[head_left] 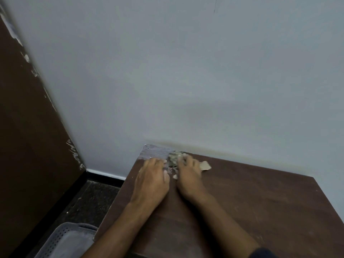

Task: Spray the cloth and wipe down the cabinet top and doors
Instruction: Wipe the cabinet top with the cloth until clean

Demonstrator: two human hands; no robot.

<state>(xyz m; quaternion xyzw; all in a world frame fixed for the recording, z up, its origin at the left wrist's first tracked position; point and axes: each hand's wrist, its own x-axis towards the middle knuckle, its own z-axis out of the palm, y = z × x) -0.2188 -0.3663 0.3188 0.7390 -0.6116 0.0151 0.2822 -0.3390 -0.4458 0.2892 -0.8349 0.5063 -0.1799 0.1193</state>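
Wiping is under way, we judge: our left hand [152, 175] lies flat beside the cloth [176, 158], right hand [189, 175] presses fingers on it at the cabinet top's [242, 198] back corner; doors come next.

Both bare forearms reach forward and converge, hands side by side, nearly touching. Left hand [151, 180] palm down, fingers stretched forward and pressed flat, thumb tucked toward the right hand; whitish dust on thumb and fingertips. Right hand [189, 175] also palm down, fingers bent forward and down at the far end, tips partly hidden and blurred, so its grip cannot be told. Wrists straight, in line with the forearms. Dark sleeve [262, 253] edge shows on the right arm at the bottom.
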